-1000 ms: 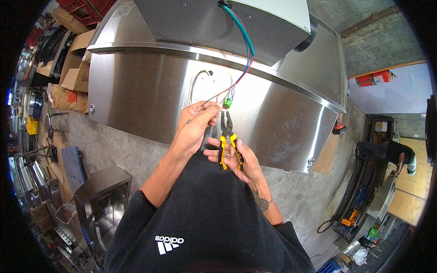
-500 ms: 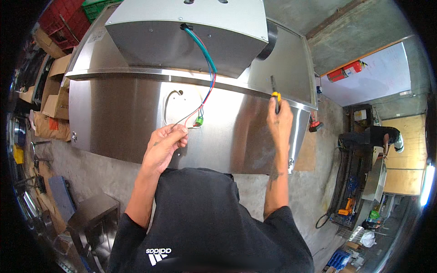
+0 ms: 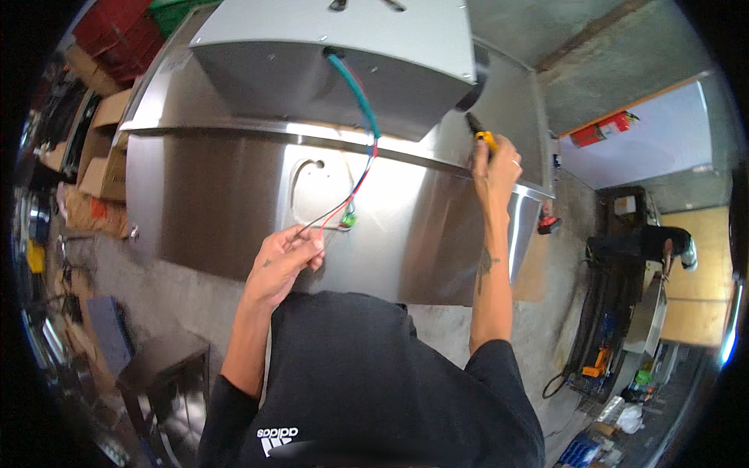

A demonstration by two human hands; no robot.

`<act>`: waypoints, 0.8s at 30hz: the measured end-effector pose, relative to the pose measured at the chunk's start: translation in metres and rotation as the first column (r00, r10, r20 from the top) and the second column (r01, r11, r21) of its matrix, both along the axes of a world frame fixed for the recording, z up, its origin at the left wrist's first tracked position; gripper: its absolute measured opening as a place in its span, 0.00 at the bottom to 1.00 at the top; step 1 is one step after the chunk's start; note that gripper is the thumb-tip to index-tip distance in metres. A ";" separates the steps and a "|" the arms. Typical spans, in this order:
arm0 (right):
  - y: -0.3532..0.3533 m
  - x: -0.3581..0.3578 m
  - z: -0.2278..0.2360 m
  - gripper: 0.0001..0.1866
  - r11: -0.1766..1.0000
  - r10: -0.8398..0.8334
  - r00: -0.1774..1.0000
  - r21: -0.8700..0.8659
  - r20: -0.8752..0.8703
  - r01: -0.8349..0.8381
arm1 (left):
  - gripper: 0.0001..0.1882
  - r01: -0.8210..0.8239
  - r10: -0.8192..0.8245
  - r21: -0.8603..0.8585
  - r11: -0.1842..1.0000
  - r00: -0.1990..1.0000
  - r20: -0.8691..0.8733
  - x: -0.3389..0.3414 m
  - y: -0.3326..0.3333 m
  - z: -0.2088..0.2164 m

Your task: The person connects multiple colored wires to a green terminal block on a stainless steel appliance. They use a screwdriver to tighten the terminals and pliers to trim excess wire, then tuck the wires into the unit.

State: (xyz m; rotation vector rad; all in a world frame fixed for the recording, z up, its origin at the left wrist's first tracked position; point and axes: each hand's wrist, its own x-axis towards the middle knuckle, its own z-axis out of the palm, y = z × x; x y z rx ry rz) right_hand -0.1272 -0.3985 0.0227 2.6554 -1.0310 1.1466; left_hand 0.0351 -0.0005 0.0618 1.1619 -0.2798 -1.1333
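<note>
A: What's moved?
B: The right hand [image 3: 497, 168]; a second ago it had the pliers [image 3: 486, 141] by the green connector [image 3: 349, 221], and now it's over the right end of the steel casing's [image 3: 211, 195] raised ridge.
A: Its grip?
B: Fingers curled round the yellow-and-black handles; I can't tell how far the jaws are apart.
A: And the left hand [image 3: 285, 264]?
B: Thumb and fingertips pinched on red and black wires [image 3: 358, 186], over the casing's near edge. The connector hangs just beside those fingertips.
A: Further out?
B: The wires rise into a teal sleeve [image 3: 359, 93], entering the grey box [image 3: 273, 82] beyond the ridge.
</note>
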 end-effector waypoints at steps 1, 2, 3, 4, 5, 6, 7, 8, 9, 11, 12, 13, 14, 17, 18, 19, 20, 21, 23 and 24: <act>0.028 0.001 0.002 0.18 0.984 0.001 0.989 0.175 0.148 -0.027 | 0.09 -0.005 0.004 0.019 1.000 1.000 0.002 0.000 -0.001 0.001; 0.060 0.004 0.005 0.16 0.938 -0.021 0.954 0.335 0.300 -0.085 | 0.09 -0.021 0.021 0.024 0.999 1.000 0.019 0.000 0.000 0.003; 0.090 -0.001 0.003 0.14 0.867 -0.090 0.903 0.479 0.419 -0.136 | 0.09 -0.028 0.028 0.030 0.999 1.000 0.008 -0.001 -0.001 0.005; 0.118 -0.006 -0.011 0.12 0.811 -0.084 0.893 0.551 0.442 -0.196 | 0.09 -0.032 0.032 0.029 0.999 0.999 0.000 0.000 -0.004 0.006; 0.147 -0.007 -0.027 0.11 0.745 -0.080 0.879 0.614 0.470 -0.260 | 0.10 -0.038 0.038 0.026 0.999 0.999 -0.003 0.001 -0.004 0.006; 0.176 -0.006 -0.035 0.11 0.672 -0.057 0.899 0.683 0.433 -0.286 | 0.10 -0.047 0.047 0.030 0.998 0.999 -0.001 0.003 -0.003 0.004; 0.201 -0.003 -0.041 0.11 0.596 -0.030 0.917 0.744 0.397 -0.303 | 0.10 -0.049 0.049 0.027 0.998 0.999 -0.002 0.004 -0.003 0.003; 0.216 -0.002 -0.055 0.13 0.502 0.032 0.927 0.796 0.374 -0.339 | 0.10 -0.047 0.047 0.018 0.999 0.999 -0.007 0.006 -0.004 0.001; 0.228 0.000 -0.070 0.16 0.399 0.096 0.928 0.841 0.359 -0.366 | 0.10 -0.045 0.045 0.011 0.999 0.999 -0.011 0.006 -0.004 0.000; 0.245 0.009 -0.080 0.23 0.328 0.132 0.865 0.802 0.485 -0.500 | 0.10 -0.055 0.056 0.039 0.998 0.998 -0.018 0.006 -0.006 0.000; 0.248 0.018 -0.071 0.28 0.464 0.242 0.865 0.731 0.439 -0.501 | 0.10 -0.069 0.070 0.052 0.996 0.997 -0.014 0.006 -0.005 0.003; 0.247 0.024 -0.067 0.28 0.496 0.261 0.874 0.721 0.409 -0.485 | 0.10 -0.064 0.065 0.045 0.997 0.998 -0.014 0.006 -0.005 0.003; 0.246 0.031 -0.062 0.29 0.526 0.278 0.883 0.709 0.379 -0.470 | 0.10 -0.059 0.059 0.037 0.998 0.998 -0.015 0.006 -0.006 0.002; 0.238 0.038 -0.069 0.26 0.510 0.297 0.883 0.722 0.363 -0.468 | 0.11 -0.063 0.062 -0.014 0.998 0.998 -0.023 0.003 -0.009 -0.003; 0.239 0.038 -0.066 0.24 0.407 0.272 0.878 0.780 0.394 -0.476 | 0.11 -0.076 0.075 -0.034 0.997 0.997 -0.021 0.002 -0.009 -0.005; 0.240 0.038 -0.062 0.22 0.298 0.244 0.874 0.825 0.420 -0.480 | 0.11 -0.097 0.097 -0.023 0.995 0.995 0.011 -0.001 -0.012 -0.007; 0.244 0.034 -0.058 0.21 0.335 0.257 0.863 0.798 0.434 -0.501 | 0.11 -0.118 0.119 -0.012 0.993 0.992 0.044 -0.005 -0.017 -0.008; 0.249 0.027 -0.051 0.20 0.370 0.269 0.852 0.769 0.449 -0.521 | 0.11 -0.139 0.139 -0.001 0.990 0.987 0.077 -0.009 -0.021 -0.008; 0.259 0.016 -0.039 0.18 0.400 0.282 0.829 0.726 0.483 -0.559 | 0.12 -0.150 0.151 -0.018 0.989 0.982 0.118 -0.012 -0.023 -0.019; 0.263 0.011 -0.034 0.17 0.400 0.273 0.819 0.715 0.504 -0.574 | 0.13 -0.147 0.148 -0.023 0.989 0.980 0.135 -0.015 -0.024 -0.022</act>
